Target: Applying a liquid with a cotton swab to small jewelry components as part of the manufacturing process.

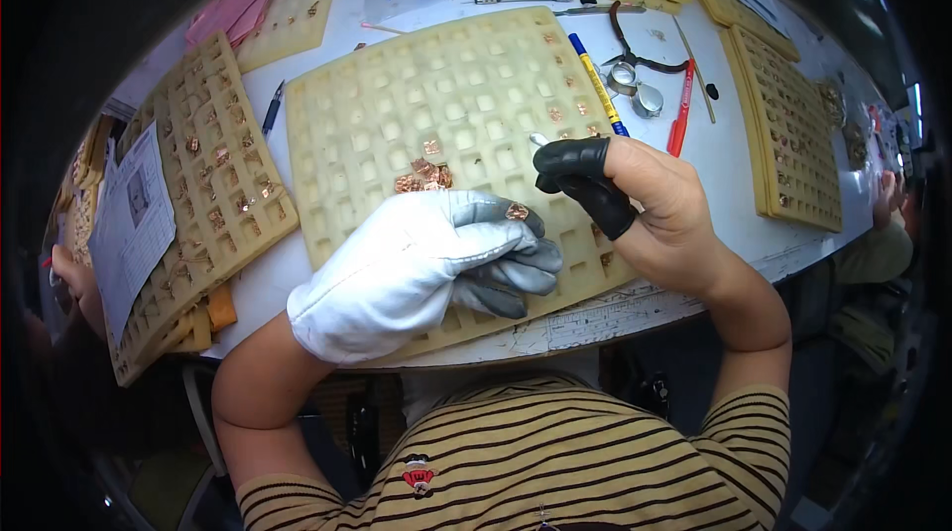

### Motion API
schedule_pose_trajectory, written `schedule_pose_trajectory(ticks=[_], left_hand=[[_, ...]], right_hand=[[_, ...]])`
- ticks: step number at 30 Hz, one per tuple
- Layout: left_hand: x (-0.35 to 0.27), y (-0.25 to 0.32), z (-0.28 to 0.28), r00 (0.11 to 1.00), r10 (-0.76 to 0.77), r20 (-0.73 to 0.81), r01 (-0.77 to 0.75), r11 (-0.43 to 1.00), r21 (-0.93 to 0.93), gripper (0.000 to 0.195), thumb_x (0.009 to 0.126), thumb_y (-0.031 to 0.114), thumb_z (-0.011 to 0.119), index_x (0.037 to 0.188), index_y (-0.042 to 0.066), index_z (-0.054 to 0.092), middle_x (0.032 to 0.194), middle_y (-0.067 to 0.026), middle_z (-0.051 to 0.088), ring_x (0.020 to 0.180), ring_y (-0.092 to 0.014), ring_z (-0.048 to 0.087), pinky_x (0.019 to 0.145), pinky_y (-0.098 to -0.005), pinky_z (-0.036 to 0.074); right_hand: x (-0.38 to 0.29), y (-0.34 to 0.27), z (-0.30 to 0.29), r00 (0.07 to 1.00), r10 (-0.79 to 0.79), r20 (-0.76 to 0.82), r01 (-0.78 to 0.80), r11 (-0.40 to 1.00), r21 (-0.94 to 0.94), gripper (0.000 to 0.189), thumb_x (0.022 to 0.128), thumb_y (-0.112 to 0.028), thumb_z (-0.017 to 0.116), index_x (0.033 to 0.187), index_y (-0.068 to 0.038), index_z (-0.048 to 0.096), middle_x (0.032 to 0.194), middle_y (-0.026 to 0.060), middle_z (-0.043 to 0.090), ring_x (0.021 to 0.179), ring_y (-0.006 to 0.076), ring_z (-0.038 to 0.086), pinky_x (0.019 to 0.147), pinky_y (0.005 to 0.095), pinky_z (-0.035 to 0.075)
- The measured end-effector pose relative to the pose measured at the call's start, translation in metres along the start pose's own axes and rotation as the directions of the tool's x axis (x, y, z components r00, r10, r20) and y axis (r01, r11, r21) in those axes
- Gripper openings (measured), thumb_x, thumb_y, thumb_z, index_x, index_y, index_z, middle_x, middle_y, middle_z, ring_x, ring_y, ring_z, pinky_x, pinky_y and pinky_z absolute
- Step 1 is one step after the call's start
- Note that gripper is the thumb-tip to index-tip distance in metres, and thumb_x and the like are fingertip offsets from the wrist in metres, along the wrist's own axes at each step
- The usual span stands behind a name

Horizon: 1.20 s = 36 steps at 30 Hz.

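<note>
My left hand (pixel 431 263), in a white glove with grey fingers, pinches a small rose-gold-coloured jewellery piece (pixel 517 211) between thumb and forefinger. To its right, my right hand (pixel 632 189) wears black finger cots and holds a thin item whose small white tip (pixel 538 138) shows; it looks like a cotton swab, and the rest is hidden in the fingers. Both hands are over a pale yellow foam tray (pixel 349 100) with rows of square pockets. A small pile of copper-coloured pieces (pixel 430 175) lies on the tray just beyond the glove, and single pieces sit in pockets along its right side.
Foam trays with pieces stand left (pixel 216 152) and right (pixel 796 137). Beyond the middle tray's right edge lie a blue-and-yellow marker (pixel 599 85), a folding loupe (pixel 636 88), pliers (pixel 631 57) and a red pen (pixel 681 111). Other people's hands show at far left (pixel 74 282) and far right (pixel 886 196).
</note>
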State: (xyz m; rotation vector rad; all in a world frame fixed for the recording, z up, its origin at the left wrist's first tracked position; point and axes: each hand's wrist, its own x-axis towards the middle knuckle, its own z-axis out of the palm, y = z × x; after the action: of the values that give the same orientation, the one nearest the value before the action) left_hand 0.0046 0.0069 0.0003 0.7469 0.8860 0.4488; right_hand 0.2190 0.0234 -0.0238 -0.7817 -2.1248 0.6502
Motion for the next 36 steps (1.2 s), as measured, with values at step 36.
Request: schedule_pose_trajectory(ticks=[36], left_hand=[[0.005,-0.009,0.005,0.995,0.064,-0.075,-0.052,0.988,0.149,0.026,0.092,0.017,0.055,0.099,-0.008,0.059,0.085,-0.0139,0.067,0.076,-0.017,0.066,0.071,-0.0272,0.053]], right_hand=[[0.003,-0.006,-0.009,0.980,-0.011,0.201,0.069,0.956,-0.284,0.024,0.053,0.004,0.057,0.075,-0.002,0.050,0.070,0.0111,0.047,0.064,0.0313,0.050,0.055,0.0397,0.041]])
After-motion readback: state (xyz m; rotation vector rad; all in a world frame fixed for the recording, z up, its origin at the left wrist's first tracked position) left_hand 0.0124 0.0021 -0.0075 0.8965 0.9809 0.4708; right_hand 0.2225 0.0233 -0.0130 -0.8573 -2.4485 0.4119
